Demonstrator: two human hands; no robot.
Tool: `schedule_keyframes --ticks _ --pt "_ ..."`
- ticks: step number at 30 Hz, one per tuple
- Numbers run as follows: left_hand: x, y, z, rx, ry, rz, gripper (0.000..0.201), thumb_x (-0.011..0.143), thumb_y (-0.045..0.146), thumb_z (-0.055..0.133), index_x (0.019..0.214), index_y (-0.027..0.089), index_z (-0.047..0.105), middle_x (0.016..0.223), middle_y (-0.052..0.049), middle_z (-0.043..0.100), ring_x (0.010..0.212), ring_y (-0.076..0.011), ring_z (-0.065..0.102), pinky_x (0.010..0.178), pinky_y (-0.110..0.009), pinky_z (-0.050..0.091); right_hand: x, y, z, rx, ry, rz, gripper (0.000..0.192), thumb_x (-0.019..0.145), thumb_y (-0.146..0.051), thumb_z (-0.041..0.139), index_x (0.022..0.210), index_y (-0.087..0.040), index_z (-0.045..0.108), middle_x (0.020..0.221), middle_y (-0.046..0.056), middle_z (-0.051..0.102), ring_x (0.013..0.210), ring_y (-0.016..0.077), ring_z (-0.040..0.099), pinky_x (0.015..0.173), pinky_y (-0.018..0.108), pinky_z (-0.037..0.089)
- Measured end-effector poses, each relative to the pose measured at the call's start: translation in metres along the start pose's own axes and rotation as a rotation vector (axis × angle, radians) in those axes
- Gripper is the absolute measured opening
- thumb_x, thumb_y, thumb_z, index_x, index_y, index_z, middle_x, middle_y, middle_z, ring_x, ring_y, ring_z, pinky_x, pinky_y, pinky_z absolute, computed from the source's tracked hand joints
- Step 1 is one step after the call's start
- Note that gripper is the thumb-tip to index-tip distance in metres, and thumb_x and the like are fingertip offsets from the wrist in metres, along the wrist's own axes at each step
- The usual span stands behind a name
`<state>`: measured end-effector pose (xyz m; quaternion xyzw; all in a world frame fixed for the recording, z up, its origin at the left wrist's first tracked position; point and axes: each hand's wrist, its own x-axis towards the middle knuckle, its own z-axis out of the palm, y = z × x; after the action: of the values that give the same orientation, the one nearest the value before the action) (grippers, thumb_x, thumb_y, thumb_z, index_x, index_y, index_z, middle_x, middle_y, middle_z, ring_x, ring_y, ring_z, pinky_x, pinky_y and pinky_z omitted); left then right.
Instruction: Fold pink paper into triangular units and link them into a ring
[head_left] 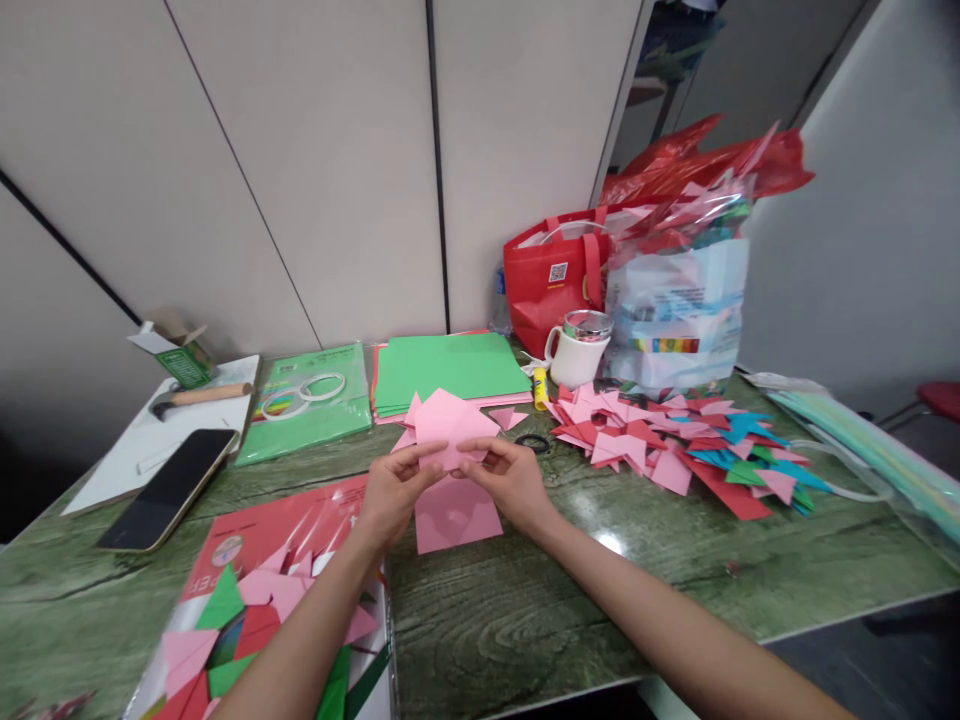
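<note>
Two hands meet over the middle of the green wood-grain bench (525, 620). The left hand (394, 490) and the right hand (510, 480) each pinch, fingers closed narrow, an edge of a folded pink paper piece (450, 425) held just above the surface. Directly below, at 6 o'clock from that piece, a flat pink sheet (457, 520) lies on the bench, partly under the hands.

At 12 o'clock from the hands sits a stack of green paper (450, 365), with a yellow glue stick (540, 390) just beside its right edge. At 2 o'clock stands a white mug (577, 355), and behind it a red bag (547, 275) next to a clear plastic bag (675, 310). At 3 o'clock spreads a heap of folded paper triangles (675, 445) in pink, red, blue and green. At 9 o'clock a phone (169, 490) lies face up, a hammer (199, 397) beyond it. At 7 o'clock an opened paper pack (255, 590) holds more coloured triangles.
</note>
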<state>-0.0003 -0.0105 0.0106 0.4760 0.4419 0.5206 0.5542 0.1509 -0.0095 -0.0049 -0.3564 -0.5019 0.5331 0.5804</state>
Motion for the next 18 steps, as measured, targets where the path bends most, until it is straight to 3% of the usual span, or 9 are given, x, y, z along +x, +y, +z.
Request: schedule_keyframes --ticks 9,13,18 --pt "0.003 0.009 -0.008 -0.137 -0.07 -0.078 0.031 0.056 0.018 0.075 0.086 0.014 0.07 0.071 -0.002 0.067 0.065 -0.0097 0.058 0.069 -0.023 0.047 0.004 0.002 -0.003 0.105 0.007 0.04 0.019 0.064 -0.027 0.065 0.08 -0.018 0.067 0.073 0.001 0.065 0.061 0.017 0.066 0.067 0.034 0.054" --pt "0.003 0.009 -0.009 -0.128 -0.078 -0.088 0.028 0.056 0.019 0.075 0.083 0.014 0.07 0.071 -0.003 0.066 0.065 -0.0108 0.059 0.069 -0.025 0.048 0.008 0.003 -0.01 0.005 0.14 -0.02 0.016 0.071 -0.028 0.057 0.08 -0.018 0.065 0.071 0.0 0.063 0.062 0.0127 0.06 0.063 0.028 0.051" --pt "0.001 0.008 -0.01 -0.049 -0.236 -0.162 0.021 0.057 0.02 0.075 0.076 0.013 0.068 0.075 -0.003 0.063 0.064 -0.0112 0.057 0.07 -0.03 0.051 0.014 0.003 -0.016 -0.055 0.223 -0.088 0.016 0.074 -0.032 0.057 0.078 -0.017 0.059 0.077 0.002 0.061 0.07 0.0129 0.056 0.06 0.022 0.045"
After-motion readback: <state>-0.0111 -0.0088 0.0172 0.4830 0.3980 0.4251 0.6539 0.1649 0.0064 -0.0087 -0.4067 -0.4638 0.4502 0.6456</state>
